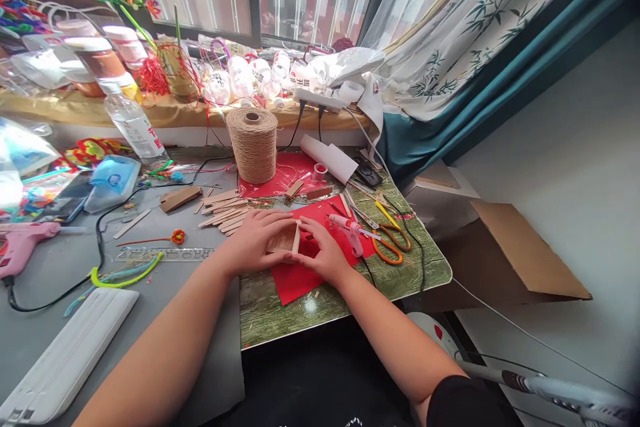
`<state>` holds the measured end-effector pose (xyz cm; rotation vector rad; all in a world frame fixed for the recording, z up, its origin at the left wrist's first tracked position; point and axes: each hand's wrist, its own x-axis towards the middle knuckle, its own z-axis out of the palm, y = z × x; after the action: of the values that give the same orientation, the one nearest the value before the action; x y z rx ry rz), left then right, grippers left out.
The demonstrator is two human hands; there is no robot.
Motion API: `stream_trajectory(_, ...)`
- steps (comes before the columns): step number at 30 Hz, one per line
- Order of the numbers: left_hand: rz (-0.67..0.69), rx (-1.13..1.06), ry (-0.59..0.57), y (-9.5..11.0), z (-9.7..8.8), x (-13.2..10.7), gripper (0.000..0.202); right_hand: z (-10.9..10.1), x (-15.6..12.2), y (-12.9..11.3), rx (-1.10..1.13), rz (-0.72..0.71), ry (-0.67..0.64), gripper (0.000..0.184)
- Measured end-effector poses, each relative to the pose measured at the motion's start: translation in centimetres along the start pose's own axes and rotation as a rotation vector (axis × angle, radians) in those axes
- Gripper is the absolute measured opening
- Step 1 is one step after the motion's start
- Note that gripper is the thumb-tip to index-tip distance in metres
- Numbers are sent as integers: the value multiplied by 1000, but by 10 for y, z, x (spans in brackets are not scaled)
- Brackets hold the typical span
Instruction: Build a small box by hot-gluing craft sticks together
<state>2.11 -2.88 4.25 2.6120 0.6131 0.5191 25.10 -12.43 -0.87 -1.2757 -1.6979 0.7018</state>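
Pale wooden craft sticks form a small, shallow assembly (281,241) at the centre of the frame, held between both hands just above a bright red sheet (291,288). The left hand (251,240) grasps the assembly from its left side, fingers along the far edge and thumb along the near edge. The right hand (323,255) grips the right end, with fingers and thumb at opposite corners. The sheet lies on a green wood-grain board (270,323). Left of centre, beyond the left hand, is a loose pile of flat wooden sticks (220,209). Behind the pile, at upper centre, an upright brown twine spool (252,150) stands. Right of centre, near the right hand, are a pink glue gun (353,233) and orange-handled metal scissors (387,252).
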Motion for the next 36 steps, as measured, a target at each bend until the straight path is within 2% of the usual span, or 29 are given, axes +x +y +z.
stream_trajectory(3, 66, -16, -58, 7, -2, 3, 43, 2, 0, 0, -11, -6, 17, 66)
stream_trajectory(7, 77, -1, -82, 10, -3, 5, 38, -7, -11, -10, -127, -44, 32, 66)
stream_trajectory(9, 71, 7, -87, 9, -2, 5, 39, -17, -30, -15, -219, -125, 42, 54)
stream_trajectory(11, 60, 15, -84, 9, 1, 4, 37, -32, -55, -14, -297, -222, 62, 34)
stream_trajectory(12, 54, 18, -82, 9, 2, 4, 35, -39, -67, -11, -325, -255, 111, 24)
stream_trajectory(14, 44, 20, -81, 10, 4, 4, 32, -53, -85, -4, -385, -197, 350, 16)
stream_trajectory(16, 34, 12, -81, 11, 6, 5, 31, -62, -91, 5, -427, -49, 560, 22)
stream_trajectory(17, 29, 6, -79, 12, 6, 5, 32, -64, -90, 8, -420, 28, 600, 28)
stream_trajectory(18, 25, 1, -76, 12, 7, 5, 32, -65, -86, 11, -398, 97, 596, 35)
stream_trajectory(22, 18, 10, -69, 13, 7, 7, 35, -66, -59, 18, -298, 285, 415, 54)
stream_trajectory(26, 24, 40, -62, 12, 8, 7, 36, -74, -34, 24, -189, 388, 319, 36)
stream_trajectory(30, 26, 57, -60, 13, 8, 6, 34, -78, -21, 27, 27, 362, 240, 33)
stream_trajectory(36, 4, 36, -95, 14, 7, 8, 31, -52, -21, 36, 392, 612, 275, 36)
